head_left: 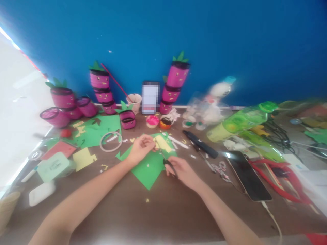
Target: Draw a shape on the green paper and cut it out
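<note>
My left hand (140, 148) pinches a small piece of yellow paper (162, 143) over a green paper sheet (148, 166) lying on the brown table (163, 211). My right hand (182, 171) grips black-handled scissors (166, 160), their blades pointing up toward the yellow piece next to my left fingers. The picture is blurred, so I cannot tell if the blades are in the paper.
Several pink paper cups with green leaves (100, 81) stand stacked along the blue wall. A tape ring (110, 141), green and yellow scraps (84, 158), a smartphone (249, 175) with cable, a black tool (200, 144), a green bottle (240, 122) and red-handled scissors (281, 183) lie around.
</note>
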`<state>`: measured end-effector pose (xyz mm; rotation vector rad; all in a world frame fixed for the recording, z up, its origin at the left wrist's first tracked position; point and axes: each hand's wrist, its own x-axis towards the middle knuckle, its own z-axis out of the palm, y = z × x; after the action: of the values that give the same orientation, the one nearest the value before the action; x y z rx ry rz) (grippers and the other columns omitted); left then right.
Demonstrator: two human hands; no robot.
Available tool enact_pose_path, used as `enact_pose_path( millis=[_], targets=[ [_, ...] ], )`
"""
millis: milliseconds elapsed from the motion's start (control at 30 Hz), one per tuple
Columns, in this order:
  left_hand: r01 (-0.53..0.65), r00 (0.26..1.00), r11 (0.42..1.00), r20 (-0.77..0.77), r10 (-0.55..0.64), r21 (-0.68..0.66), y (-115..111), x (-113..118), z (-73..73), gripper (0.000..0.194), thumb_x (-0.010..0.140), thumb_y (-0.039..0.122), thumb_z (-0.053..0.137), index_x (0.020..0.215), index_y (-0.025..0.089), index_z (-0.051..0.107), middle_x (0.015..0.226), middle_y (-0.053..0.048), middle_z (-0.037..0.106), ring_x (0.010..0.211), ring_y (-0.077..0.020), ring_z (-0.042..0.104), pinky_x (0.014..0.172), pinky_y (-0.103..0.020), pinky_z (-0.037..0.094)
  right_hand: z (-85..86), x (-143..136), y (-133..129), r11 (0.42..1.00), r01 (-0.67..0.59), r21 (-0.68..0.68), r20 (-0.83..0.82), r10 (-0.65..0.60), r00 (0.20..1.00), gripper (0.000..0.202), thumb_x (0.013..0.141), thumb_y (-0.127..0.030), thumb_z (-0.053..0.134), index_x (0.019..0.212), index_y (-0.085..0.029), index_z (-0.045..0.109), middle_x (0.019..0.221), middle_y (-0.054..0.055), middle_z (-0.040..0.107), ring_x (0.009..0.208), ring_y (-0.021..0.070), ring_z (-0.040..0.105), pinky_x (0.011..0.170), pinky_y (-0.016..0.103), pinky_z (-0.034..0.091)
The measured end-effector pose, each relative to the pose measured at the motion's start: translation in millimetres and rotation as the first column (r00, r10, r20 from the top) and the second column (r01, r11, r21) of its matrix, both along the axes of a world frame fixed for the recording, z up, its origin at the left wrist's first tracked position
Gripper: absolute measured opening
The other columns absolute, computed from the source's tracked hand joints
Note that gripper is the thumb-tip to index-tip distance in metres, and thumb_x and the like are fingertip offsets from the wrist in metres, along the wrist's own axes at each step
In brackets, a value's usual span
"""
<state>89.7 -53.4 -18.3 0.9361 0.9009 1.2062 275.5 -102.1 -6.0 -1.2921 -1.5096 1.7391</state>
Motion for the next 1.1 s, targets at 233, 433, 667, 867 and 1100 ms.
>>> enact_pose_path(
  millis=[233, 433, 667, 867, 1100],
  targets=[
    [-0.006, 0.997, 0.999, -0.071, 0.010, 0.049, -1, -1, -0.4, 0.026, 0.066, 0.035, 0.070, 0.072, 0.015, 0.055, 0.058, 0.002, 0.059, 0.052, -0.0102, 0.059, 0.053, -0.023, 0.050, 3.7, -1, 0, 1.000, -0.008, -0.011, -0.019, 0.008, 1.000, 0.036, 0.070, -0.045, 0.065, 0.065, -0.020, 0.040, 0.052, -0.005, 0.048, 0.056, 0.0114, 0.048, 0.054, 0.025, 0.036],
    [-0.048, 0.984, 0.993, -0.164, 0.065, 0.106, 0, -2, -6.1, 0.020, 0.069, 0.034, 0.067, 0.073, 0.016, 0.058, 0.067, 0.001, 0.060, 0.053, -0.0085, 0.055, 0.053, -0.022, 0.046, 6.5, -1, 0, 1.000, -0.028, -0.011, 0.009, 0.028, 1.000, 0.038, 0.069, -0.048, 0.065, 0.063, -0.020, 0.039, 0.053, -0.004, 0.048, 0.058, 0.0123, 0.048, 0.053, 0.025, 0.036],
    [-0.066, 0.993, 0.994, -0.088, 0.073, 0.082, 0, -4, -8.1, 0.019, 0.075, 0.034, 0.059, 0.083, 0.018, 0.053, 0.071, 0.003, 0.055, 0.052, -0.0080, 0.054, 0.053, -0.022, 0.043, 2.8, 0, 0, 1.000, -0.008, -0.002, 0.033, 0.008, 0.999, 0.033, 0.072, -0.044, 0.064, 0.066, -0.019, 0.043, 0.055, -0.003, 0.052, 0.054, 0.0108, 0.047, 0.049, 0.023, 0.031],
    [0.162, 0.922, 0.975, -0.374, -0.095, 0.151, -7, -4, 0.6, 0.016, 0.073, 0.028, 0.060, 0.066, 0.016, 0.053, 0.058, 0.002, 0.052, 0.055, -0.0098, 0.048, 0.055, -0.022, 0.038, 1.8, -1, 0, 1.000, 0.005, -0.009, 0.025, -0.005, 1.000, 0.033, 0.068, -0.044, 0.068, 0.068, -0.018, 0.046, 0.055, -0.003, 0.053, 0.054, 0.0105, 0.047, 0.049, 0.023, 0.032],
    [0.194, 0.915, 0.967, -0.385, -0.118, 0.164, -8, -4, 1.7, 0.016, 0.075, 0.028, 0.057, 0.066, 0.016, 0.055, 0.061, 0.000, 0.055, 0.058, -0.0114, 0.051, 0.058, -0.023, 0.040, 1.1, 0, 0, 1.000, -0.001, -0.006, 0.030, 0.002, 1.000, 0.032, 0.069, -0.044, 0.067, 0.068, -0.018, 0.047, 0.056, -0.003, 0.054, 0.054, 0.0103, 0.046, 0.049, 0.023, 0.031]
  ],
)
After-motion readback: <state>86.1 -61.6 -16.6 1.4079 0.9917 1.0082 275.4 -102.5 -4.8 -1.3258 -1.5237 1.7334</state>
